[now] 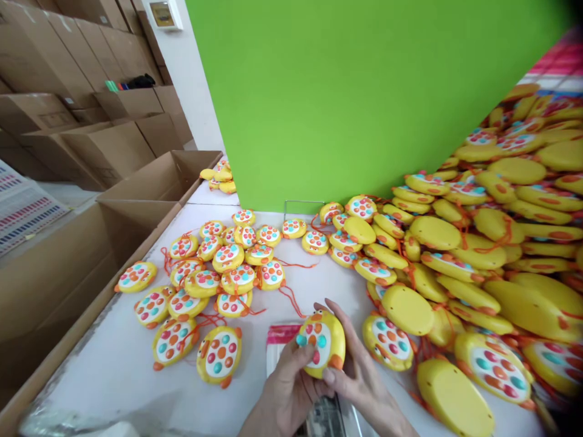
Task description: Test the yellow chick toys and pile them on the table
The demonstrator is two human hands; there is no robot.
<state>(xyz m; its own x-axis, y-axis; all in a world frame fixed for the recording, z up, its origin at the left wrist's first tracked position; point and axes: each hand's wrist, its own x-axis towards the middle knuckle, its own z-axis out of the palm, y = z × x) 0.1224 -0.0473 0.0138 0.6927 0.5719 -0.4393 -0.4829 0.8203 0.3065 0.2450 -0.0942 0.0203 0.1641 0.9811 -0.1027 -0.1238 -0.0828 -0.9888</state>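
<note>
Between both hands is a yellow duck-shaped toy [334, 340] with a white face dotted in pink, orange and teal. My left hand [291, 376] grips its left side, the thumb pressed on the dots. At its right edge, my right hand [357, 370] has fingers behind and the thumb at the lower rim. Under the hands lies a flat item with a pink-and-white end [283, 334], mostly covered. A loose group of similar toys [228, 258] with orange cords lies to the left, dotted sides mostly up.
At right rises a big heap of the same toys [432, 233], many plain side up. A green panel [337, 103] stands behind the white table [113, 364]. Along the left edge is an open cardboard box [132, 224]; stacked cartons [68, 60] fill the background.
</note>
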